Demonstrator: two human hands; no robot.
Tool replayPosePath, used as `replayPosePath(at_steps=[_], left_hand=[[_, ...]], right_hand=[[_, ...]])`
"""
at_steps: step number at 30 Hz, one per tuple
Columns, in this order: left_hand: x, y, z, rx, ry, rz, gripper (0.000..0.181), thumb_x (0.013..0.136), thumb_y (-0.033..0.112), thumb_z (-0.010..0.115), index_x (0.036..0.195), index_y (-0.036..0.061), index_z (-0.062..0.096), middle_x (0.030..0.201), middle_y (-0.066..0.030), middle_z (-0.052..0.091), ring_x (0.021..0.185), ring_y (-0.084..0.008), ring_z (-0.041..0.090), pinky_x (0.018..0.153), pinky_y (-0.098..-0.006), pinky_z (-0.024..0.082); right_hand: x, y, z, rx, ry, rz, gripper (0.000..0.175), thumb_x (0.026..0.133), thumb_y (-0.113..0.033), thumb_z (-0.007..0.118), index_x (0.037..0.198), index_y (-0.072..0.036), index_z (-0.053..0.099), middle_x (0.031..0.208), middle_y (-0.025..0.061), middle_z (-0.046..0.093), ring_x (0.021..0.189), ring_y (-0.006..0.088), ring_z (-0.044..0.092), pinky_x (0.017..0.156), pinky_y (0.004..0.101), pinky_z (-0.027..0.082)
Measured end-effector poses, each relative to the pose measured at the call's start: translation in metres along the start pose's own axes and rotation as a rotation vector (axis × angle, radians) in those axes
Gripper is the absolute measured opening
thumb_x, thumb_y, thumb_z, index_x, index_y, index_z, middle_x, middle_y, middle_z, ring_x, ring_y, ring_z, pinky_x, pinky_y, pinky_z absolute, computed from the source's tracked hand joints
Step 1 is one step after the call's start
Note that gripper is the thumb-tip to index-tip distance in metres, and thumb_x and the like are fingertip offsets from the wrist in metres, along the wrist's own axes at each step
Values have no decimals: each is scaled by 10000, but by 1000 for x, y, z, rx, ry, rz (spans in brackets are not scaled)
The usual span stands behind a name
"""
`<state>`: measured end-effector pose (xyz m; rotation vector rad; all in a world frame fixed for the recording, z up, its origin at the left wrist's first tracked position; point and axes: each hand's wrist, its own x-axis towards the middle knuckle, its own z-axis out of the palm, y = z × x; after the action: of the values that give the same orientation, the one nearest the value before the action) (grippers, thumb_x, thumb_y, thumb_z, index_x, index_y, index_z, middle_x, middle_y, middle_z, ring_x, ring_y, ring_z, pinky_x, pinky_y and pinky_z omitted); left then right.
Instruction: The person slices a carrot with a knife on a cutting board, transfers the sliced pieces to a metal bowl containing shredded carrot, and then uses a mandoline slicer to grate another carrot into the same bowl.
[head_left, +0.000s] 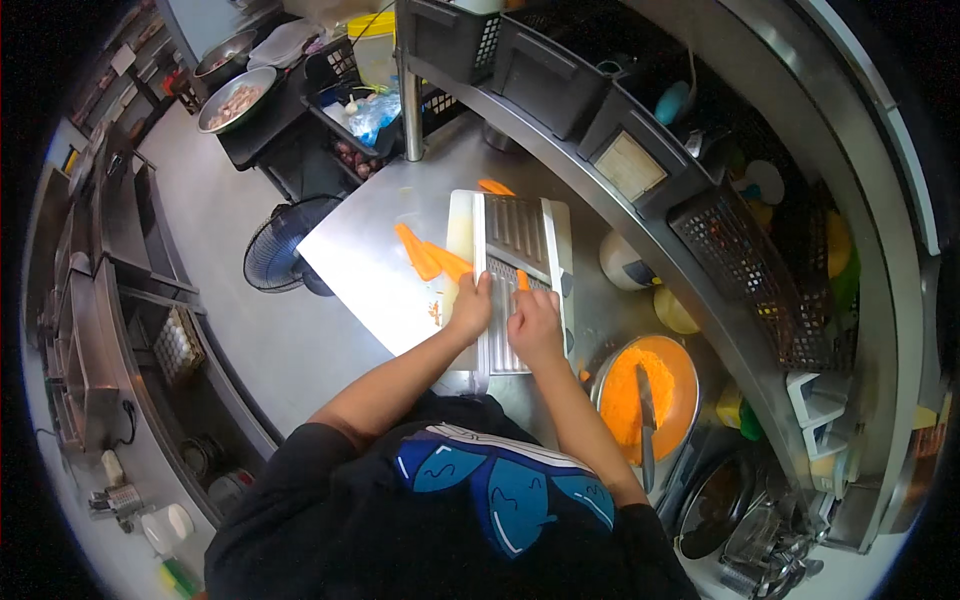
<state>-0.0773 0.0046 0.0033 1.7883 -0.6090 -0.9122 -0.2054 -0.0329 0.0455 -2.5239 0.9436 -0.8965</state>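
My left hand (472, 307) grips the left rail of a mandoline slicer (517, 232), which lies over a white cutting board (461, 217). In my right hand (536, 322) is a piece of carrot (523, 280), held against the slicer's metal bed near the blade. Peeled carrots (420, 255) lie left of the slicer, one reaching under my left hand's side. Another carrot (495, 187) rests beyond the board's far edge. To the right, a metal bowl (694, 390) holds shredded carrot (626, 390), with a knife (646, 427) laid across it. Orange shreds (434, 312) are scattered on the steel table (360, 247).
A steel shelf (555, 150) with black plastic bins (551, 75) curves over the table's right side. White and yellowish round containers (626, 261) stand beneath it. A black fan (289, 244) is beyond the left edge. A dark pan (712, 506) sits at the lower right.
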Motion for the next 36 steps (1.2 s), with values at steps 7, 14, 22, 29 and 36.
replayPosePath(at_steps=[7,14,22,29,36], left_hand=[[3,-7,0,43,6,41,518,983,411,372,1208,-53,418,1045,-327,570,1014,-462,558,877,-467,431],[7,-13,2,52,36,65,489,980,407,375,1179,-36,428,1024,-328,576,990,-474,563,859,-486,435],[-1,0,1,49,44,41,458,981,399,379,1158,-20,430,1003,-319,587,980,-471,568,844,-487,438],[-1,0,0,31,7,42,447,983,393,379,1140,-23,430,1005,-316,583,970,-460,572,836,-482,434],[1,-1,-2,60,-3,33,461,981,387,380,1175,-29,415,1041,-323,572,1006,-460,559,864,-479,427]], right_hand=[[9,1,8,-54,-7,19,217,682,-26,555,893,-50,597,852,127,531,853,342,487,769,440,417],[24,-1,7,-250,-33,76,294,696,-136,605,984,-83,581,966,137,518,955,328,476,866,488,351],[16,-6,-44,-63,-69,65,479,683,-214,732,1120,-81,586,1134,129,540,1067,332,488,922,445,357],[-13,12,-42,-17,-165,-21,414,742,-166,704,1134,-64,622,1197,139,568,1083,321,516,941,417,402],[-8,23,-32,49,-137,-70,378,749,-181,696,1115,-97,654,1111,109,626,998,289,549,881,399,434]])
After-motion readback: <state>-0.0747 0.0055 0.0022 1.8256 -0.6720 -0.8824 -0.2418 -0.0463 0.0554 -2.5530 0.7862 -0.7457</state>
